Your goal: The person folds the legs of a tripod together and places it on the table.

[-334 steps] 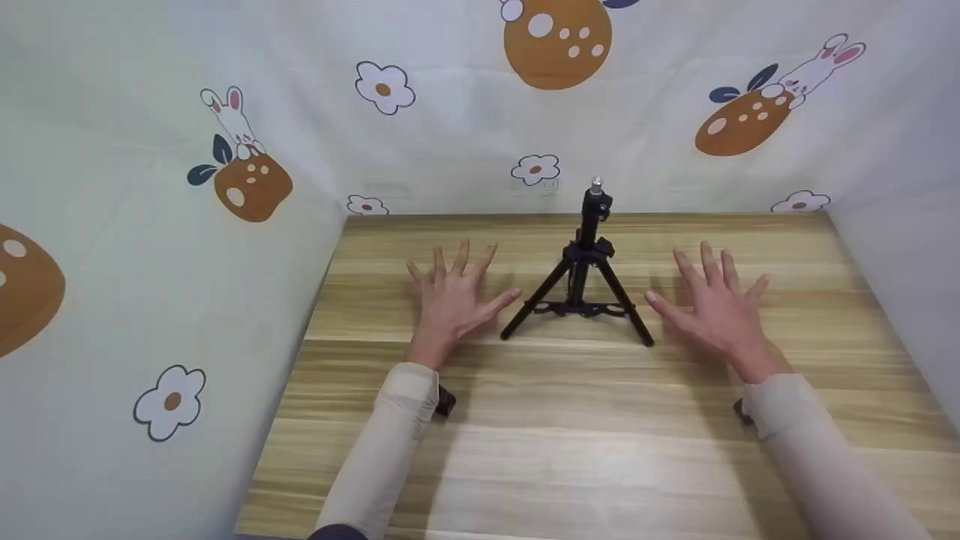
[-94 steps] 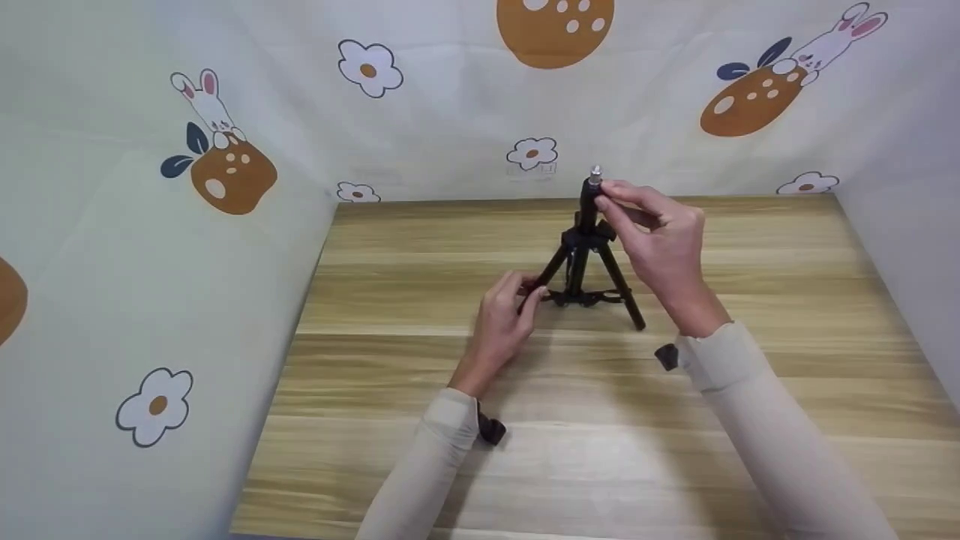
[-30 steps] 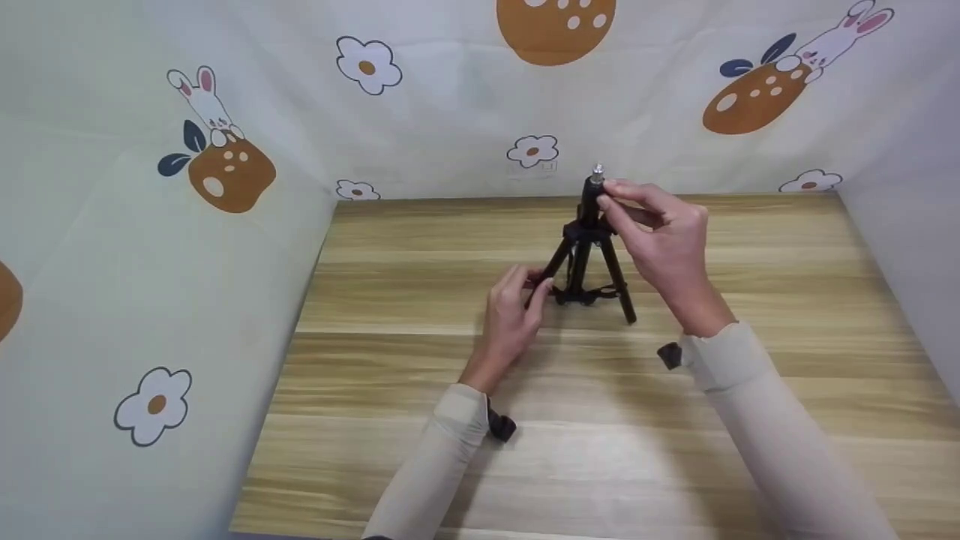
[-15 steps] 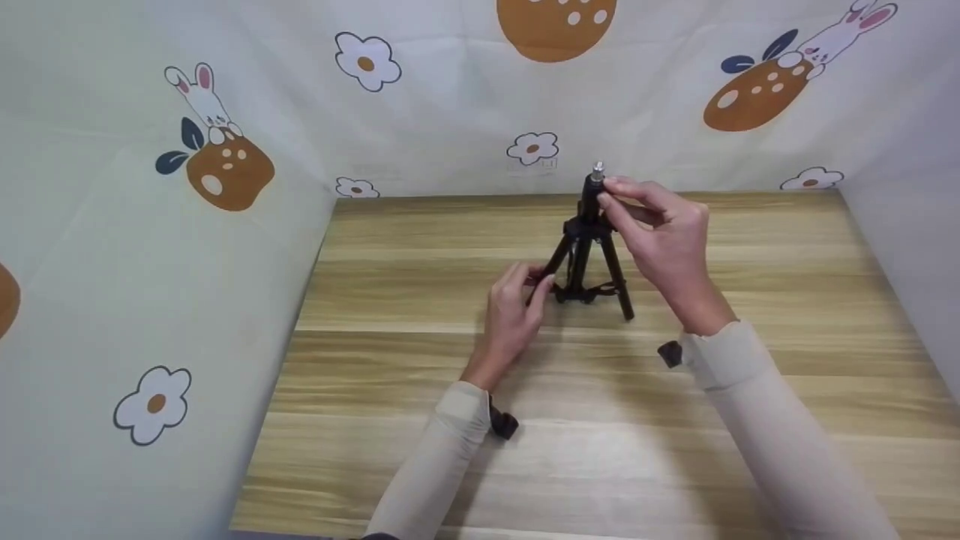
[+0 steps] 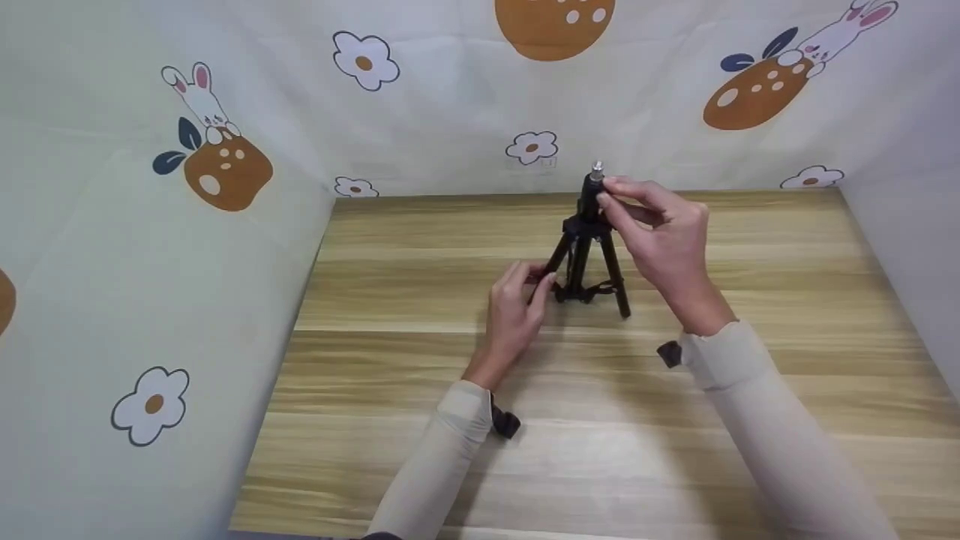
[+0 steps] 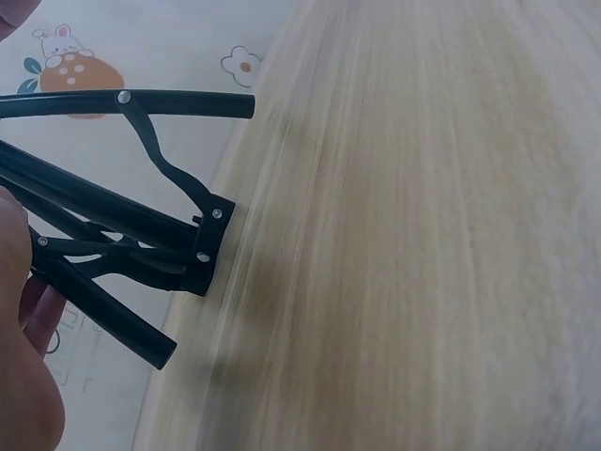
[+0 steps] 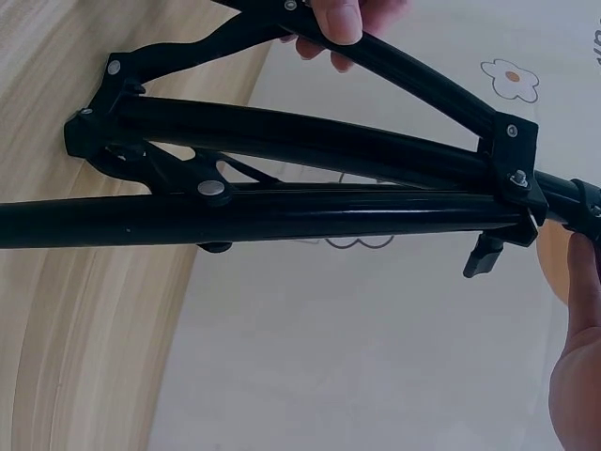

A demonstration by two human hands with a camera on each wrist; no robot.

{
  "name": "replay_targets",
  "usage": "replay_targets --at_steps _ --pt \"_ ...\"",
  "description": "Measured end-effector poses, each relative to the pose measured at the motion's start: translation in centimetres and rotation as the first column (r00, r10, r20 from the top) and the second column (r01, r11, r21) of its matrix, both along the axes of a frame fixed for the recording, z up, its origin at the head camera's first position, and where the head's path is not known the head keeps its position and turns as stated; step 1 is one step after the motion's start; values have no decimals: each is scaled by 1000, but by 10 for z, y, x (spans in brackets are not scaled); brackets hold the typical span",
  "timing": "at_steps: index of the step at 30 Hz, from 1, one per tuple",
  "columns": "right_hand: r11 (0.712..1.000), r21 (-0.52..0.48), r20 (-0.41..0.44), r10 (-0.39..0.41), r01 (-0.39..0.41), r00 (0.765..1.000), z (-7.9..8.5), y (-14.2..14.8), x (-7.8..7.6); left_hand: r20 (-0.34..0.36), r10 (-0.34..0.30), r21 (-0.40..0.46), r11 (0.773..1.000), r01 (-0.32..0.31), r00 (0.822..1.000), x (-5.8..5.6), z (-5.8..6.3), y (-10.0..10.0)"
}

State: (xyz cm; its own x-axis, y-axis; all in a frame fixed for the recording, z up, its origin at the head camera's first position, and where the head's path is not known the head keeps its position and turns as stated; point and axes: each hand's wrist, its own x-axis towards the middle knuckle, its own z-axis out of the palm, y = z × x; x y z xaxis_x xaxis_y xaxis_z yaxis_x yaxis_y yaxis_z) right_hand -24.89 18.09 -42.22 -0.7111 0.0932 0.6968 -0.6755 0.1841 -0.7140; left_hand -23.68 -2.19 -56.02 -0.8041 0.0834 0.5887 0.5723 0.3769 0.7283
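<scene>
A small black tripod stand (image 5: 580, 259) with a silver metal tip (image 5: 598, 171) is upright over the table, its legs part-way spread. My left hand (image 5: 514, 311) grips the left leg, thumb on the near side. With thumb and fingers, my right hand (image 5: 667, 240) pinches the top of the centre column just below the tip. In the left wrist view the tripod's lower leg ends (image 6: 207, 105) and folded braces show close over the table. The right wrist view has the legs (image 7: 310, 214), a small knob (image 7: 483, 256) and the left thumb (image 7: 341, 23) on one leg.
The wood-grain table (image 5: 420, 465) spreads below the hands. A pale cloth (image 5: 450, 97) with rabbits, orange fruit and flowers hangs behind it and on the left side. Dark wrist cameras (image 5: 505, 422) sit by both sleeves.
Both hands lay spread beside the tripod at first; later they hold it. Since then the legs have drawn closer together, the left hand moving slightly right and away. The right hand stays nearly still.
</scene>
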Motion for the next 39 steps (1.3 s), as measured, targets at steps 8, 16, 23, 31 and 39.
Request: replay_targets --at_steps 8,16,23,31,39 --pt "1000 3 1 6 -6 1000 0 1 1 -15 10 -8 1000 -10 1000 -1 1 1" --pt "1000 4 9 -2 2 1000 0 0 1 -13 6 -4 1000 -6 1000 -1 2 2" --pt "1000 19 3 -5 5 1000 -1 1 2 -7 1 9 1000 -1 1000 -1 3 3" --pt "1000 -3 24 -9 9 1000 -1 -1 2 -9 -9 11 1000 9 1000 -2 4 4" --pt "1000 -10 23 -8 8 1000 0 -1 2 -9 -12 16 1000 12 1000 -3 5 5"
